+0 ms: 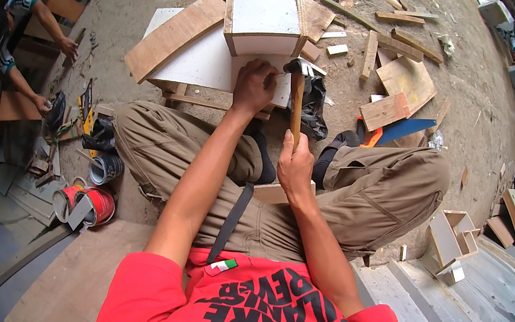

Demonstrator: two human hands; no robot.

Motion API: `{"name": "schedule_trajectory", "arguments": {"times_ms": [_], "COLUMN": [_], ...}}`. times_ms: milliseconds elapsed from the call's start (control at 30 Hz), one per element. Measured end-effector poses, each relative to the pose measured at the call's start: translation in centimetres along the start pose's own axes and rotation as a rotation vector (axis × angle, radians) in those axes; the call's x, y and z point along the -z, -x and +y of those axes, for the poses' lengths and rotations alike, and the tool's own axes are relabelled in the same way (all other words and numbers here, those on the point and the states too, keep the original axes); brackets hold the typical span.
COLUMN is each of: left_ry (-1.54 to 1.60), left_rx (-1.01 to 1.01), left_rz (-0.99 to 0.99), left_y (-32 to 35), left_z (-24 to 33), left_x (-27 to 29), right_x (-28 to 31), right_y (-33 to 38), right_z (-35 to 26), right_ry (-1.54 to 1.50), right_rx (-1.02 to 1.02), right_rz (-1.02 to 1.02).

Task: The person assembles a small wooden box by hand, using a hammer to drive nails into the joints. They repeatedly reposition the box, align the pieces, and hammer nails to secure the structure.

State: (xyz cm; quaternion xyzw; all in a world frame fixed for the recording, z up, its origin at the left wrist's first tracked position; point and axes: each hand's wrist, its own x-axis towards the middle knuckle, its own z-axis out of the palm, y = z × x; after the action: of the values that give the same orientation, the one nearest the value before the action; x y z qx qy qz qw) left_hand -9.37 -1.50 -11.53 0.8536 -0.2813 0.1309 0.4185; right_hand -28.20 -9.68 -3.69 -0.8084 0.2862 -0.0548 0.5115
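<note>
My right hand (pixel 297 163) grips a hammer (pixel 297 104) by its wooden handle, its dark head raised over the right edge of a white board (pixel 192 66). On that board lies my left hand (pixel 256 86), its fingers curled and pinched near the front edge; whatever sits between them is too small to make out. Just beyond my left hand stands a white wooden box (pixel 266 14) with raw plywood edges. A long brown plywood piece (pixel 176 37) rests slantwise on the board's left side. Under the hammer head is a crumpled black plastic bag (pixel 314 106).
Wood offcuts (pixel 410 77) litter the ground ahead, beside a blue-bladed handsaw (pixel 409 128) with an orange handle. Red paint cans (pixel 94 204) and a yellow-black tool (pixel 86 110) lie left. Another person's hands (pixel 67 47) show at far left. A small wooden compartment box (pixel 452 238) stands right.
</note>
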Motion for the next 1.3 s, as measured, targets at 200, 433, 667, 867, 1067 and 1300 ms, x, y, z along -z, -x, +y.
{"name": "schedule_trajectory", "arguments": {"times_ms": [200,433,667,867,1067,1300], "left_ry": [0.038,0.029,0.04,-0.086,-0.24,-0.243], "left_rx": [0.03,0.042,0.047,-0.015,-0.1,-0.15], "left_rz": [-0.01,0.01,0.006,0.006,-0.042,-0.005], "left_y": [-0.1,0.0,0.1,1.5,2.7,2.9], "left_z": [0.1,0.0,0.1,1.3,2.4,1.9], "left_x": [0.1,0.1,0.3,1.2,1.5,1.4], "right_x": [-0.3,-0.2,-0.2,-0.2,-0.3,0.4], "right_y": [0.3,0.3,0.3,0.2,0.2,0.2], "right_z": [0.4,0.3,0.4,0.5,0.7,-0.3], "right_ry": [0.027,0.04,0.07,0.063,0.082,0.04], "right_rx": [0.017,0.039,0.028,0.021,-0.007,0.038], "right_rz": [-0.028,0.006,-0.002,0.003,-0.01,-0.001]}}
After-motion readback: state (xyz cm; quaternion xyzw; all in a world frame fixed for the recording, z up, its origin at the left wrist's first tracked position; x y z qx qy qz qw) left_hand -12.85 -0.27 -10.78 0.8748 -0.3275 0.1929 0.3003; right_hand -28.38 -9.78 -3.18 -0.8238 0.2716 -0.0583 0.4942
